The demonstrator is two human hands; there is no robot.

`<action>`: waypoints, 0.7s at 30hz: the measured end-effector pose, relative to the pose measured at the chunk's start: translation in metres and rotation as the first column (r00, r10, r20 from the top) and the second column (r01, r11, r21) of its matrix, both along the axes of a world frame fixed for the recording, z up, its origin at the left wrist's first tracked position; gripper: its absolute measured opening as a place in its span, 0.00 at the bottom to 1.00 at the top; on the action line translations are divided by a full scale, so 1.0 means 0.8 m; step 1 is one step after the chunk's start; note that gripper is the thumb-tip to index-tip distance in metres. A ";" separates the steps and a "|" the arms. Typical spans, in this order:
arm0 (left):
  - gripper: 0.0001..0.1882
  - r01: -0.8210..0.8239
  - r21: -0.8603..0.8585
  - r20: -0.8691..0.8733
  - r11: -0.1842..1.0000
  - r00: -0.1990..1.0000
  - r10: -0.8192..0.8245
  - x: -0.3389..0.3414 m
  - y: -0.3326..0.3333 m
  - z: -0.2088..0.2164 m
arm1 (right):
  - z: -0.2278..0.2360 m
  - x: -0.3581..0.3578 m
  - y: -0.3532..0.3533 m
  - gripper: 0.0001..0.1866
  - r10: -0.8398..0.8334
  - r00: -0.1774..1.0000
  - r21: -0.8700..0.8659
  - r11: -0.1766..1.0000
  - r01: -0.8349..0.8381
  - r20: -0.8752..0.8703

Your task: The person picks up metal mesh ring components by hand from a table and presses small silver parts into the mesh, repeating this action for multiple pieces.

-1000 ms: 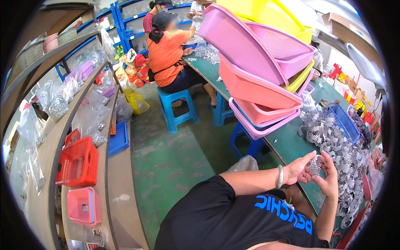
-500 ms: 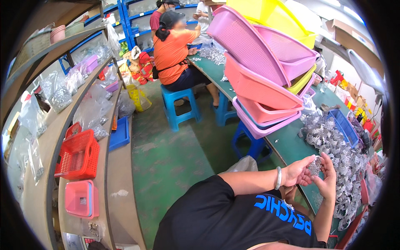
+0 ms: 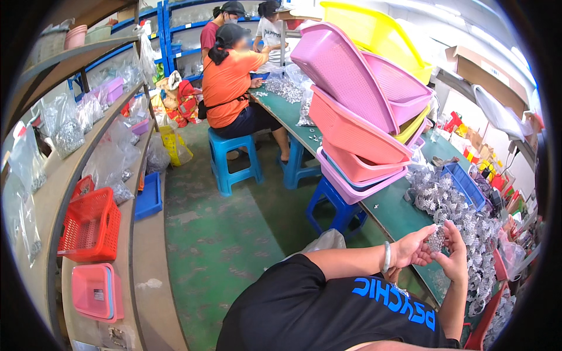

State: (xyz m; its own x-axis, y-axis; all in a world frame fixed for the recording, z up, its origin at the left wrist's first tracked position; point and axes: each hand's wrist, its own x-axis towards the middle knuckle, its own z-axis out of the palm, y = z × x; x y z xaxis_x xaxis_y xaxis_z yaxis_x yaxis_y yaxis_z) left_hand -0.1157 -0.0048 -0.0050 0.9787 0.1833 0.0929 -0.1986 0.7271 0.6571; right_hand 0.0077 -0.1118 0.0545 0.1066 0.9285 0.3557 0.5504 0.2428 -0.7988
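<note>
Worn green-painted concrete floor (image 3: pixel 222 234), scuffed and patchy. Long green-topped workbench (image 3: pixel 392 213) runs along the right, bright blue plastic stools (image 3: pixel 234 158) beside it. Curved pale wooden shelving (image 3: pixel 140 234) on the left, upper tier loaded with clear plastic bags. Blue metal storage racks (image 3: pixel 175 41) at the far end. White wall (image 3: pixel 462 35) upper right, brightly lit from overhead. Stack of pink and yellow plastic basins (image 3: pixel 363 117) on the bench.
</note>
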 end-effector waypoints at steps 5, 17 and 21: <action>0.28 -0.012 0.002 0.013 1.000 1.000 0.012 -0.012 0.002 -0.003 | 0.001 -0.012 0.004 0.44 0.034 0.999 0.001 0.999 -0.034 0.034; 0.28 0.013 0.015 -0.005 1.000 1.000 -0.013 -0.010 0.002 -0.009 | 0.002 -0.018 -0.001 0.44 -0.003 1.000 -0.022 1.000 0.004 0.028; 0.28 0.004 0.019 -0.027 1.000 1.000 -0.004 -0.012 -0.001 -0.006 | -0.003 -0.013 -0.002 0.44 -0.012 1.000 -0.030 0.999 0.012 0.011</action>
